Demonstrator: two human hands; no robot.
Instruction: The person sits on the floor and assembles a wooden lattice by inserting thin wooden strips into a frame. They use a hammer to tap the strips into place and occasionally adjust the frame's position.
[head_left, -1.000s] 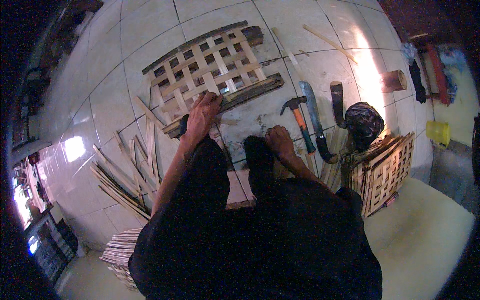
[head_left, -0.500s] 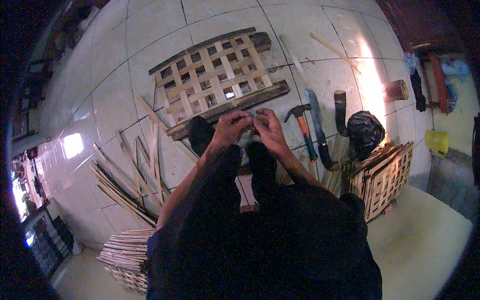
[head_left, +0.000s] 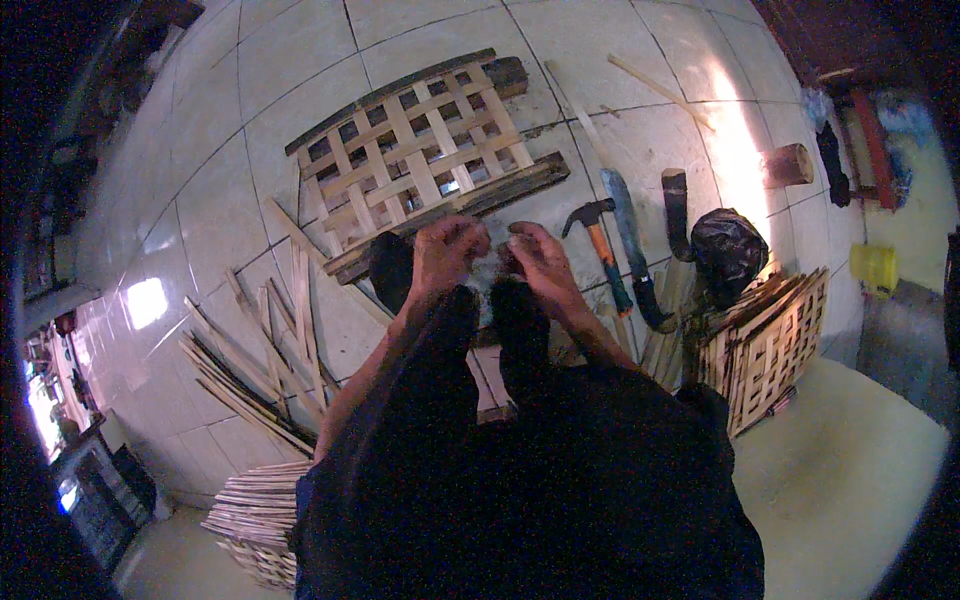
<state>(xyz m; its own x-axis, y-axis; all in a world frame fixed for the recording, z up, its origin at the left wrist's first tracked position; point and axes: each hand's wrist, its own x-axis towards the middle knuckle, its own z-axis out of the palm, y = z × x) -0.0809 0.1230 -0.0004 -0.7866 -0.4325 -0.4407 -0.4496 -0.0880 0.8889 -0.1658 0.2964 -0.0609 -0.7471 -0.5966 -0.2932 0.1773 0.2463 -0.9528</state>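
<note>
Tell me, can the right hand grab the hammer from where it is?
Probably yes. The right hand is just beside the hammer on the tiled floor, with bare tile between them, though its fingers seem busy.

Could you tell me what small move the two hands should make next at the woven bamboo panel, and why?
Probably lower both hands back to the near edge of the lattice panel. The left hand and right hand are raised together just short of its dark edge bar, apparently pinching something too small to identify, with the hammer untouched.
</note>
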